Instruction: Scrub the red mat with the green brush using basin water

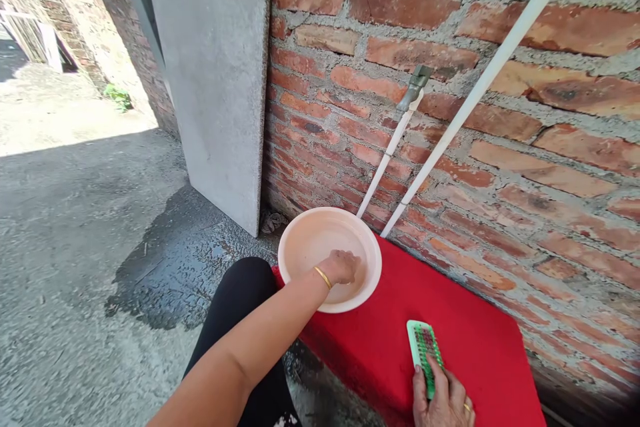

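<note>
Right grip (444,399) holds brush (420,340), red cloth (480,330) probably steadying it; left grip (343,267), inside basin (299,247), cannot be judged

"Where's the glare?"
"Ten o'clock: sunlight bleaches the concrete floor (65,110) beyond a sharp shadow edge."
"Nearby?"
"My left hand (343,267) and right hand (444,395) lie in soft shade."
</note>
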Available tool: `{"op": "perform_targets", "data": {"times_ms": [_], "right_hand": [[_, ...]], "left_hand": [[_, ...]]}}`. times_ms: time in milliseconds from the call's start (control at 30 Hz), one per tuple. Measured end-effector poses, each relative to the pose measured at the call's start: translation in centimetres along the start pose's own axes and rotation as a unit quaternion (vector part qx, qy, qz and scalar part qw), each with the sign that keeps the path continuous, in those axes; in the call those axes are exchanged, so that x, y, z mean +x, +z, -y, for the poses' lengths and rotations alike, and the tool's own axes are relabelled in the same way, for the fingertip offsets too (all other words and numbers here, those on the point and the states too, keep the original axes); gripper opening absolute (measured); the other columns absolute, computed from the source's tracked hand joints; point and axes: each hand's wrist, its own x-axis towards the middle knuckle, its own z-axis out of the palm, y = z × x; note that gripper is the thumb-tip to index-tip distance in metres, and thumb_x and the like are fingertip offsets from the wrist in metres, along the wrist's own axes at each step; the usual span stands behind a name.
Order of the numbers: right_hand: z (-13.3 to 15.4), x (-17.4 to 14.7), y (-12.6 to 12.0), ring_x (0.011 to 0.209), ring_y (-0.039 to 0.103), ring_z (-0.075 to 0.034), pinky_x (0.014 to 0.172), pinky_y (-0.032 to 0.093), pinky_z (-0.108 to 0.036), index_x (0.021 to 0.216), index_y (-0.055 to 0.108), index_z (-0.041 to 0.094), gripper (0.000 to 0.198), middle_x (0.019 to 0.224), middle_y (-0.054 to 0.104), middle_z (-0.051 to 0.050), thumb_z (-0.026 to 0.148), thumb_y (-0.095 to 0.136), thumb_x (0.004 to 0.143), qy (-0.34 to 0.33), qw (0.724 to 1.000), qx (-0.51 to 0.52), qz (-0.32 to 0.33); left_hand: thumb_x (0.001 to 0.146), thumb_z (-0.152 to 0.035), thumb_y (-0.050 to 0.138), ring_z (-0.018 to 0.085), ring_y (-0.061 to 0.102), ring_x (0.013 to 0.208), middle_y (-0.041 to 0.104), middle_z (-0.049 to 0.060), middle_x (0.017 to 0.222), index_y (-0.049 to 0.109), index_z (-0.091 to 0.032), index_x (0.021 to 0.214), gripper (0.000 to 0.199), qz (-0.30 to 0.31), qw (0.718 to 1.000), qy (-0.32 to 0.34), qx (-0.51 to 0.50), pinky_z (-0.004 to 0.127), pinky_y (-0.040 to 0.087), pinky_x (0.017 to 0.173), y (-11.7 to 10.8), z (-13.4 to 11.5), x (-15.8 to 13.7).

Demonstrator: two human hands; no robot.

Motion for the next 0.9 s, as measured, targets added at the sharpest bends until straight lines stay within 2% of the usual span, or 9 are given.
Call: {"op": "perform_targets", "data": {"times_ms": [433,900], "right_hand": [[0.26,0.31,-0.43,0.073,0.051,-0.023,0.067,0.037,-0.035,0.106,0.065,0.017,0.044,0.095,0.062,-0.012,0.049,0.038,0.095,-0.014,1.0,-0.013,0.004],[0.21,0.09,-0.66,0.076,0.05,-0.022,0.069,0.036,-0.034,0.109,0.065,0.017,0.046,0.097,0.061,-0.011,0.05,0.036,0.096,-0.012,0.999,-0.009,0.03]], "left_hand": [[0.087,-0.034,0.061,0.031,0.055,0.123,0.056,0.016,0.135,0.052,-0.019,0.13,0.046,-0.006,1.0,0.002,-0.002,0.044,0.044,0.1,0.02,0.07,-0.09],[0.088,-0.034,0.061,0.031,0.055,0.124,0.056,0.018,0.135,0.052,-0.017,0.131,0.047,0.001,1.0,0.017,0.003,0.043,0.045,0.1,0.16,-0.08,-0.06]]}}
